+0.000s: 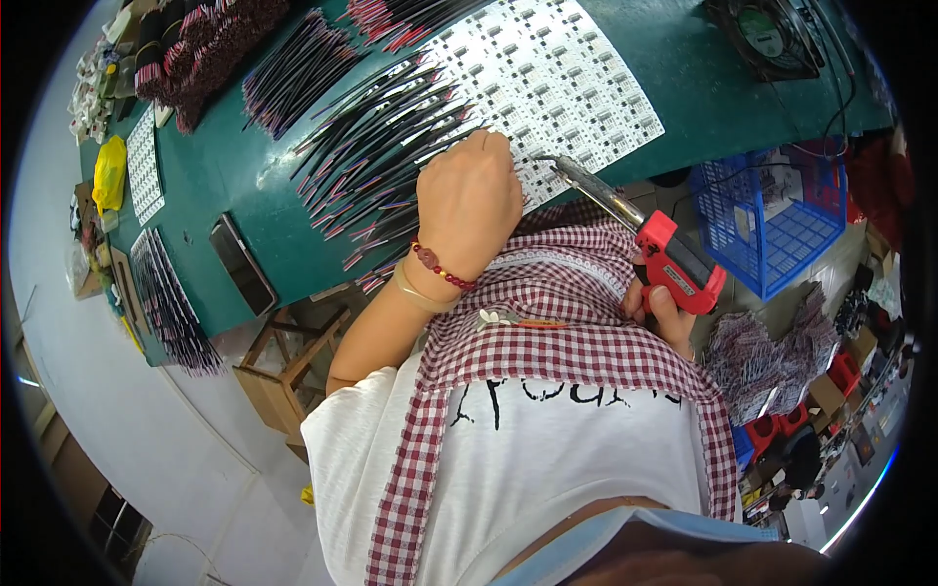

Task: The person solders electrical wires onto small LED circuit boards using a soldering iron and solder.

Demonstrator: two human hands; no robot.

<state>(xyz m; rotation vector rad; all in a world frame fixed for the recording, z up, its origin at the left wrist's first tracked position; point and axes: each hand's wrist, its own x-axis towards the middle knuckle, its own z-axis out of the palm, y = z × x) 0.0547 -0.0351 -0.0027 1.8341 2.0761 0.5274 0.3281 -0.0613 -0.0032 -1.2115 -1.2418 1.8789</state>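
My left hand (472, 190) is closed, knuckles up, at the near left edge of a white panel of small circuit boards (562, 73). Its fingertips are turned away, so what they pinch is hidden. Beside and beneath it, a row of thin black wires (366, 161) with red and purple ends lies fanned out, their right ends along the panel's edge. In my right hand (664, 314) is a red soldering gun (679, 264). Its metal barrel points up and left, and the bent tip is over the panel's near edge, just right of my left hand.
On the green table (195, 186) lie more wire bundles (298, 73), a phone (242, 262), a second board panel (145, 166) and a yellow bag (109, 176). A small black fan (767, 37) stands far right, its cable trailing. Below the right table edge is a blue crate (772, 220).
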